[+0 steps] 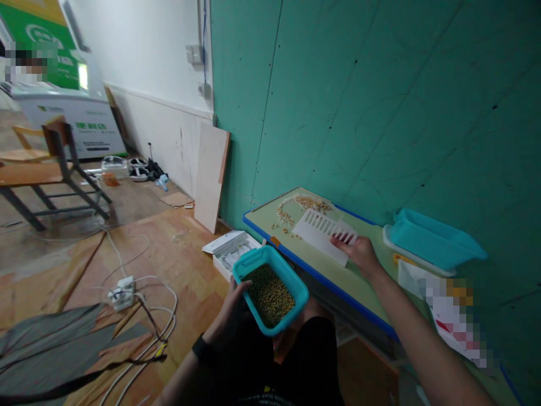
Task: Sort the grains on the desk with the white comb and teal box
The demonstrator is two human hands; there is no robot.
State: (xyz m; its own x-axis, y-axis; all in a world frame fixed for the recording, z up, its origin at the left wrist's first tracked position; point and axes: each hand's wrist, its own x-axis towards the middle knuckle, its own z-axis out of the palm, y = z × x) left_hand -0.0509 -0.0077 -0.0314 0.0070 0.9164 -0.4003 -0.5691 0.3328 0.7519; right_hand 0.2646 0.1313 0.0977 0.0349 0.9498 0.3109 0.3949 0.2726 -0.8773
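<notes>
My left hand (231, 304) grips the left side of a turquoise plastic box (301, 288), its thumb over the rim. Inside the box lie yellowish beans mixed with smaller dark green ones (271, 296). In my right hand (361, 254) is a white plastic plate with a row of slots (323, 239), held at its right end, tilted over the table (304, 264). Loose beans (310, 202) are scattered on the tabletop behind and left of the slotted plate.
On the table's right, a turquoise basket (435, 237) rests on a white tray (386, 235), near a white bag (412, 277). An open white carton (230, 254) lies beside the table. A power strip (122, 294) and cables cross the floor. A chair (34, 172) stands left; a green wall (359, 113) backs the table.
</notes>
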